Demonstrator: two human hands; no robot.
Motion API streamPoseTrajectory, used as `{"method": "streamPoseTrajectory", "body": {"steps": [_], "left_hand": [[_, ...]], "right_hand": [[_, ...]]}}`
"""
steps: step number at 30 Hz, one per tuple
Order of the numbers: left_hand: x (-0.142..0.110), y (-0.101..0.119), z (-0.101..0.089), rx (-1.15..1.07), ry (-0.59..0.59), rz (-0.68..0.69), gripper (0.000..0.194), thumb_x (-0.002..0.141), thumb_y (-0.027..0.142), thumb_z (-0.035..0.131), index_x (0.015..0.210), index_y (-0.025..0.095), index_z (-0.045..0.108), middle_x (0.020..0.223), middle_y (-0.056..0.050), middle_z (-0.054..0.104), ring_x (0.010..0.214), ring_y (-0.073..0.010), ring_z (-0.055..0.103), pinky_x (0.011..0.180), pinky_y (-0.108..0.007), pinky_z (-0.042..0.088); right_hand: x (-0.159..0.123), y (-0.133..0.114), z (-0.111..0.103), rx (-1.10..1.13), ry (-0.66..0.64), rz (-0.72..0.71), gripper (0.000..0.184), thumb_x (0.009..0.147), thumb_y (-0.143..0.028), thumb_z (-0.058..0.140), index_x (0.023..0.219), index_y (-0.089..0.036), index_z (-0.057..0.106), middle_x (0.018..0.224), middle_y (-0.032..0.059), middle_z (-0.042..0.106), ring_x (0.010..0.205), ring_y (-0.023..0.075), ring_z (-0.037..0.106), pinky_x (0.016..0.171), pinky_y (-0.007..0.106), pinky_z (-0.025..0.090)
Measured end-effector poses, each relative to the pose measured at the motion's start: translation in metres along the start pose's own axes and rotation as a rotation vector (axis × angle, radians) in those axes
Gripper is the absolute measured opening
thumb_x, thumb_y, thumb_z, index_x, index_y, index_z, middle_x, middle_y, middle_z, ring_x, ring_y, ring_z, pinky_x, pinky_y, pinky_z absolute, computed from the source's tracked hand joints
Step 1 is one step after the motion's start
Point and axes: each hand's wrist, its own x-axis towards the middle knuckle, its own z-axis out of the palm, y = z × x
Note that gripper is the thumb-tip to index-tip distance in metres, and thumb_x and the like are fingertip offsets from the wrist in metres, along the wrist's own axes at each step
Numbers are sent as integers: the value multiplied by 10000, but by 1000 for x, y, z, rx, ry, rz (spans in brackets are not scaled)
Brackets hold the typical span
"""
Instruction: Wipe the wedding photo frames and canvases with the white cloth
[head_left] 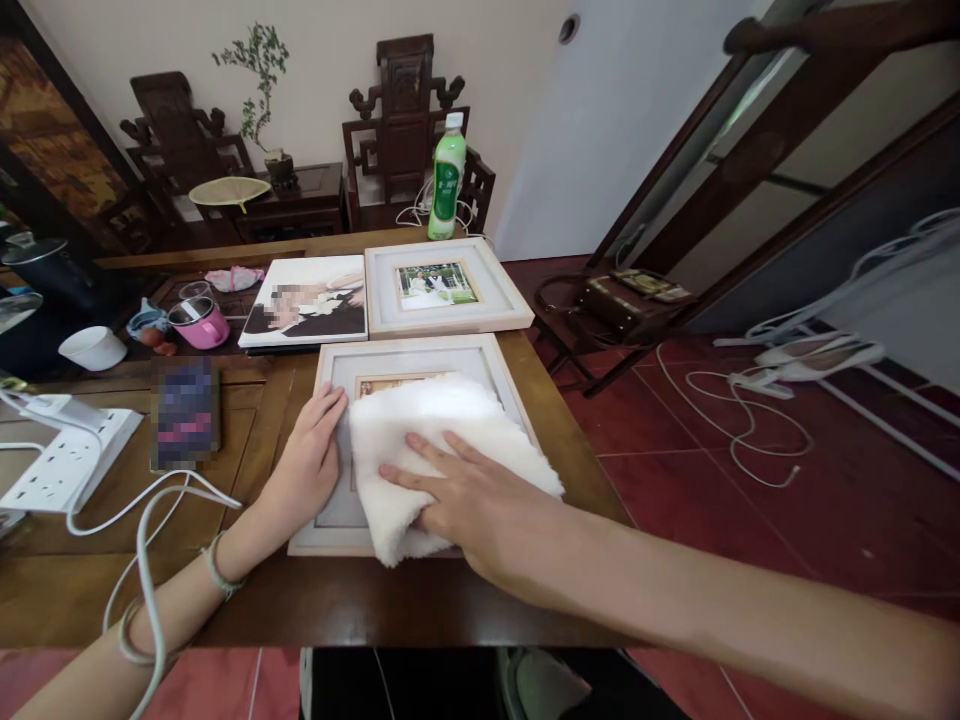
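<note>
A light wooden picture frame (pixel 409 345) lies flat near the table's front edge, its glass partly covered by a fluffy white cloth (pixel 457 405). My left hand (pixel 311 450) grips the frame's left side, fingers close together over the rim. Pressed onto the cloth, my right hand (pixel 457 495) has its fingers spread on top and its thumb by a fold, holding the cloth against the glass. Most of the picture inside is hidden beneath the cloth. Behind it lie a second framed photo (pixel 439 285) and a photo panel (pixel 307 300).
A green bottle (pixel 448 180) stands behind the frames. To the left are a power strip (pixel 67 450) with white cables, a blurred phone-like object (pixel 185 415), a pink mug (pixel 199 322) and a white cup (pixel 93 347). A chair with a bag (pixel 615 305) stands right of the table (pixel 420 605).
</note>
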Motion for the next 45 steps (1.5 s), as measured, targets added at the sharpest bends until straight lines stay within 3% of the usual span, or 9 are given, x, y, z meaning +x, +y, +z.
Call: {"method": "streamPoseTrajectory", "body": {"steps": [4,9,15,20,26,31,38,42,45], "left_hand": [[1,5,-3,-2,2,-2,445,1003,200,319,1423,181,465,1480,-142,482,1460,-249,331,1204,-529,276],[4,19,-11,-46,8,-51,484,1039,329,311,1505,200,327,1592,-134,326,1479,-231,293,1221,-481,241],[4,21,-12,-62,49,-34,532,1040,393,308,1530,188,271,1605,-146,292,1490,-247,260,1217,-470,237],[2,20,-12,-102,45,-78,508,1042,412,283,1499,199,346,1593,-130,327,1481,-248,286,1214,-482,246],[3,18,-9,-61,0,-106,478,1037,361,307,1461,163,402,1538,-144,420,1463,-242,329,1210,-488,268],[2,11,-5,14,-51,-45,446,997,197,331,1419,127,457,1507,-167,454,1480,-254,288,1210,-524,254],[1,7,-5,-2,-28,2,543,888,35,349,1394,157,504,1468,-147,504,1474,-265,301,1201,-541,272],[3,6,-4,18,-2,12,505,897,42,350,1361,124,531,1446,-172,524,1455,-278,342,1185,-553,301],[5,3,-4,28,13,6,448,931,88,365,1339,111,548,1425,-182,544,1435,-287,378,1161,-551,349]], "right_hand": [[10,16,-8,-72,13,135,476,756,43,524,1144,-153,715,1580,106,334,1440,458,222,1117,685,258],[55,33,-17,-221,115,323,474,882,-5,429,1271,-166,647,1607,93,258,1432,511,164,1091,764,199],[94,21,-24,-195,159,279,377,959,-124,426,1233,-170,682,1589,115,318,1435,513,166,1098,761,204],[68,-12,-24,-134,2,174,334,898,-129,549,1173,-194,725,1598,100,308,1414,534,209,1098,728,264],[32,-39,-16,29,-150,48,325,872,-207,626,1182,-208,723,1599,96,295,1425,537,135,1101,768,174],[9,-32,-10,33,-127,180,265,877,-147,587,1053,-208,776,1545,101,393,1399,555,218,1047,808,223],[-32,-11,-2,-30,-71,398,216,757,-88,684,877,-220,805,1420,140,550,1298,595,387,944,828,342],[-9,-26,-10,29,-138,203,281,798,-105,643,1016,-216,783,1498,114,471,1334,546,376,983,760,380],[14,-40,-12,20,-64,-17,317,785,-179,685,1095,-194,750,1523,148,436,1373,528,320,1039,759,302]]}}
